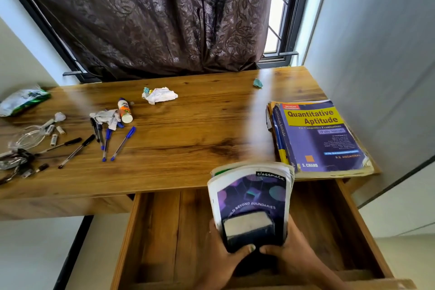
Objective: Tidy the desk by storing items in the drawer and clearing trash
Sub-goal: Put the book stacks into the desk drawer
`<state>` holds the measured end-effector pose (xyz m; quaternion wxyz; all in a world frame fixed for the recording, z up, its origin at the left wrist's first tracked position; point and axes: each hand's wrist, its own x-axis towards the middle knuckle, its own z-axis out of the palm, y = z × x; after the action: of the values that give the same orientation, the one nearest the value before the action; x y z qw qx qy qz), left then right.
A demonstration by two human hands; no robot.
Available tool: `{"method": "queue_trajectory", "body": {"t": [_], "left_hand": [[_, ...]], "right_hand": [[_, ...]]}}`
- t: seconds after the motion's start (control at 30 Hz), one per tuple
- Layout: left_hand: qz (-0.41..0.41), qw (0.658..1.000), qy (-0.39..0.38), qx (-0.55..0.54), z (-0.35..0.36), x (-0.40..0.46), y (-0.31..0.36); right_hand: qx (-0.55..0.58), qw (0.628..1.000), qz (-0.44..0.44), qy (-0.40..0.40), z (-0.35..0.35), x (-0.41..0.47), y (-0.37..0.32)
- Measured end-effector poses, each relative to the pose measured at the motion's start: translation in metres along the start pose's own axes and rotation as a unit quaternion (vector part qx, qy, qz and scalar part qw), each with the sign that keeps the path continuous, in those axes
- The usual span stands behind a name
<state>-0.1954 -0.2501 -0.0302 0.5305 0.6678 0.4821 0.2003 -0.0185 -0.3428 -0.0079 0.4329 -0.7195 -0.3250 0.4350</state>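
a person's left hand [222, 258] and right hand [286, 254] together grip a stack of notebooks [253, 198] with a small dark book [248, 229] on top, thumbs curled over its near edge, held above the open wooden drawer [164, 231]. on the desk [188, 129] lie pens [122, 143], a glue bottle [124, 110], crumpled paper [160, 95] and a blue textbook [320, 136].

Glossy wood-grain desk [188, 125] and drawer [164, 231]; glossy paper notebook [251, 195] cover; crumpled paper [160, 95] near the desk's far edge; patterned cloth curtain [153, 19].
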Motion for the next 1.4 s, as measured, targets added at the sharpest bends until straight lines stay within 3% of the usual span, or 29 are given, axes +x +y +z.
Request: {"method": "queue_trajectory", "body": {"t": [0.17,0.43,0.83,1.1,1.2,1.33,1.4], "left_hand": [[-0.027,0.995,-0.022,0.096,-0.001,-0.012,-0.012],[-0.023,0.997,-0.031,0.065,0.000,-0.020,-0.007],[-0.109,0.991,-0.067,0.028,0.006,-0.027,-0.003],[-0.193,0.974,-0.080,0.090,0.016,-0.033,-0.031],[-0.244,0.964,-0.088,0.056,0.018,-0.039,-0.038],[-0.234,0.969,-0.024,0.077,0.026,-0.057,-0.026],[-0.241,0.962,-0.042,0.123,0.031,-0.062,-0.011]], "right_hand": [[-0.011,0.999,0.036,-0.010,-0.004,-0.019,0.007],[-0.043,0.997,0.060,-0.028,-0.007,-0.029,0.016],[-0.008,0.986,0.140,-0.095,-0.010,-0.031,0.020],[-0.003,0.976,0.178,-0.129,-0.006,-0.036,0.014],[0.037,0.963,0.224,-0.141,-0.001,-0.039,0.020],[0.063,0.957,0.250,-0.130,0.003,-0.045,0.025],[0.060,0.960,0.250,-0.113,0.003,-0.048,0.029]]}}
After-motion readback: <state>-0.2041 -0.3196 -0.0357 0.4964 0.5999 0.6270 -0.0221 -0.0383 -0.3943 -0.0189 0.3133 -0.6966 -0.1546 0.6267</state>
